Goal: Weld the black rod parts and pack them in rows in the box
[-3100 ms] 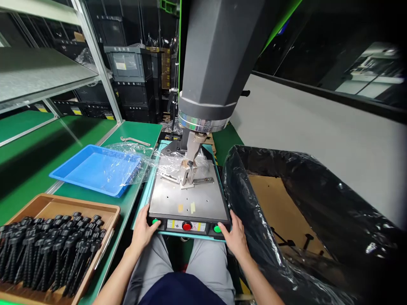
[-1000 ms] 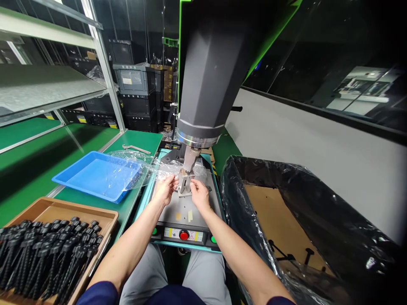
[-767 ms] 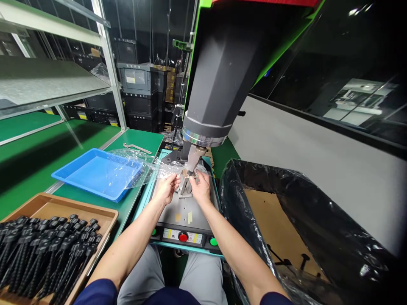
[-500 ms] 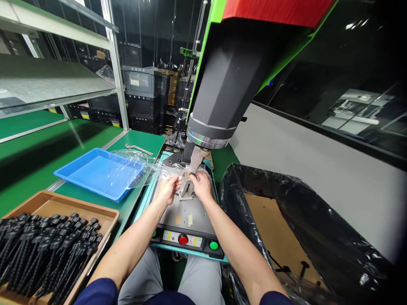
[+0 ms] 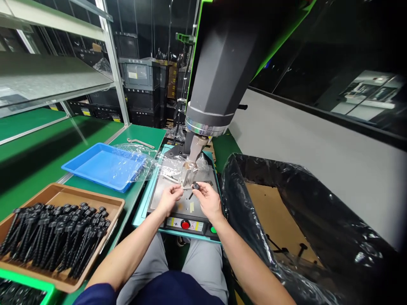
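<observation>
Between the thumb and fingers of my right hand (image 5: 209, 202) is a black plastic part with a round knob-like head (image 5: 196, 186); its thin stem points down over the metal base plate (image 5: 165, 192). My left hand (image 5: 170, 200) is beside it, fingertips pinched together; whether anything is between them I cannot make out. Just beyond both hands stands a small metal fixture (image 5: 188, 174) on the plate. Above this fixture is the tapered metal horn (image 5: 196, 148) of the grey press head (image 5: 213, 93).
At the left, a brown tray (image 5: 118, 212) holds many black stemmed parts, with a blue tray (image 5: 95, 171) and clear plastic film behind. To the right, a black-lined bin (image 5: 241, 203) contains cardboard and several black parts. Red (image 5: 185, 224) and green buttons front the machine.
Both hands have drawn back from the fixture toward me. The black part in my right hand is now clear of the fixture, and the view has shifted slightly.
</observation>
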A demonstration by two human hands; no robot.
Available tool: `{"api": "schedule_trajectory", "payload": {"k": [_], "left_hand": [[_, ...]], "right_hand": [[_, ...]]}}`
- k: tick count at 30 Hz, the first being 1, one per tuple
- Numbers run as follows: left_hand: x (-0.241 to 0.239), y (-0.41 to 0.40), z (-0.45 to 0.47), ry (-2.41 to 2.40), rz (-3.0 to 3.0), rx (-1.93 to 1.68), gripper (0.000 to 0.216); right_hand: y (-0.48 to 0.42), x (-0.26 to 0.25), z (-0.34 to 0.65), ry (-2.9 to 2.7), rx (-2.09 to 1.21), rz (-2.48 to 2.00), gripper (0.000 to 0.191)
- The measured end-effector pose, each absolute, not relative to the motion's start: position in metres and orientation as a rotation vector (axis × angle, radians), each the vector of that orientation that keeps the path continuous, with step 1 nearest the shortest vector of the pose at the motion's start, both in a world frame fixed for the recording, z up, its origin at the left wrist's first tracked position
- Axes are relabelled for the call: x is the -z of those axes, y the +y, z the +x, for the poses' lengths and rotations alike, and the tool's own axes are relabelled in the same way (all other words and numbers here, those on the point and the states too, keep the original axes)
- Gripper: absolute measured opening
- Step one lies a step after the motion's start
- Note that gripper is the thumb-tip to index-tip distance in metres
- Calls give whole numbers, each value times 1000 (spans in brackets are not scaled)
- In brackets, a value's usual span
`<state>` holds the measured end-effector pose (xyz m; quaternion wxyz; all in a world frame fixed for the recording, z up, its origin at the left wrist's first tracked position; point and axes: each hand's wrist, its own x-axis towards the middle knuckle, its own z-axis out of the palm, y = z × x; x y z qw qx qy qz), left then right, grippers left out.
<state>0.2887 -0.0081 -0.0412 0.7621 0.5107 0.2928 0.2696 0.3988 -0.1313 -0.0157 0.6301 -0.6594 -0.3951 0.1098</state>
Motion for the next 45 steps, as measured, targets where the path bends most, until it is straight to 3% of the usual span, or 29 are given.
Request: {"api": "schedule_trajectory", "payload": {"k": [3,7,10,15,22,31,35,40,45], "left_hand": [[37,-30,267,451,1428,-676,44],[26,-47,249,415,1637,-735,19],[24,-52,240,453,1536,-708,22],[24,-59,227,406,1356,-647,27],[25,-64,214,358,1364,-671,25],[12,-70,168,517,1537,-665,25],[-1,-50,96,772,1703,-778,20],[-7,-8,-17,1513,1861,-954,22],[0,30,-77,2076,2006,-562,25]], "right_hand": [[-134,9,383,-904,-316,-1425,34],[-134,-1,366,-847,-433,-1309,38],[-136,-7,359,-886,-520,-1397,46],[-141,-8,349,-1024,-687,-1472,37],[-143,1,336,-1036,-614,-1427,28],[-134,-5,308,-1072,-692,-1497,37],[-141,-16,308,-1089,-811,-1437,44],[-160,-22,326,-1080,-818,-1530,42],[-172,-25,336,-1102,-739,-1590,41]]}}
